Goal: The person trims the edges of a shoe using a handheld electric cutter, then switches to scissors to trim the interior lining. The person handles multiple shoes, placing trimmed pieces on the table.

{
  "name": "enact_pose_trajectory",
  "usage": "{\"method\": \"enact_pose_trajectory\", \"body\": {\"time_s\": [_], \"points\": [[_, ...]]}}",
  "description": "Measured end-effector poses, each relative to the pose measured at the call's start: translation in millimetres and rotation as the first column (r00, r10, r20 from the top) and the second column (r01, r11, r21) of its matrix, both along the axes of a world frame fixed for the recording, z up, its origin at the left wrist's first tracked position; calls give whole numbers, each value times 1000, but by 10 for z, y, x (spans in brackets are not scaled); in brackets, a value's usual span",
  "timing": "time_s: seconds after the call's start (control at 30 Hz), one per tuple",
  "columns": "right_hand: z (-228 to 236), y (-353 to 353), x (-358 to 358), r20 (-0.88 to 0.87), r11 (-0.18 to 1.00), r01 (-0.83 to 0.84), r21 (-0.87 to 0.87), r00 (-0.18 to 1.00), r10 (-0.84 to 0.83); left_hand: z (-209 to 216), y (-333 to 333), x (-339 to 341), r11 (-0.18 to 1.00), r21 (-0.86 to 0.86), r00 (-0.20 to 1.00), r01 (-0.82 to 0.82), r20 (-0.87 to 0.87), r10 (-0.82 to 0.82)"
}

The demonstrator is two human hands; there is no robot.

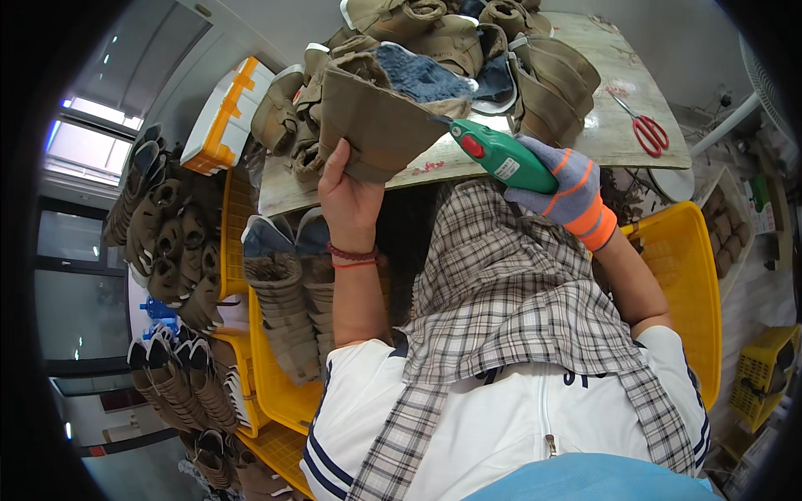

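Observation:
My bare left hand [352, 203] grips a khaki boot upper [372, 125] by its lower edge and holds it up over the table's near edge. Brown fleece shows along the upper's top rim. My right hand [568, 190], in a grey and orange knit glove, is wrapped round a green handheld electric cutter [508, 160] with a red button. The cutter's dark tip points left and meets the right edge of the upper; whether it touches the material I cannot tell. Behind them lies a heap of similar uppers [447, 42], some with blue fleece.
Red-handled scissors [650, 134] lie on the right of the table [622, 71]. Stacked uppers [280, 292] fill a yellow basket [276, 392] on my left. Another yellow basket [689, 292] stands at my right. A white foam box [224, 117] with orange tape sits beyond the left side.

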State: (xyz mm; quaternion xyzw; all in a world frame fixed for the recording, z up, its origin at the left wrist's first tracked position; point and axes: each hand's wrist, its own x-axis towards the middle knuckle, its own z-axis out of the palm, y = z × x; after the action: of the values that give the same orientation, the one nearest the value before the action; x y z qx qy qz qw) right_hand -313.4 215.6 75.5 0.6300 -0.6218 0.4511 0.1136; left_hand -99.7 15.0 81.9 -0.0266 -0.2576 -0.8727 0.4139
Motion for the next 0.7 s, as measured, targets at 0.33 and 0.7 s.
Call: {"method": "enact_pose_trajectory", "body": {"time_s": [0.33, 0.7], "points": [[100, -122, 127, 278, 994, -56, 97, 960, 27, -250, 146, -119, 924, -363, 975, -123, 132, 181], [76, -150, 93, 388, 999, 20, 51, 921, -38, -507, 172, -362, 359, -929, 590, -93, 239, 771]]}}
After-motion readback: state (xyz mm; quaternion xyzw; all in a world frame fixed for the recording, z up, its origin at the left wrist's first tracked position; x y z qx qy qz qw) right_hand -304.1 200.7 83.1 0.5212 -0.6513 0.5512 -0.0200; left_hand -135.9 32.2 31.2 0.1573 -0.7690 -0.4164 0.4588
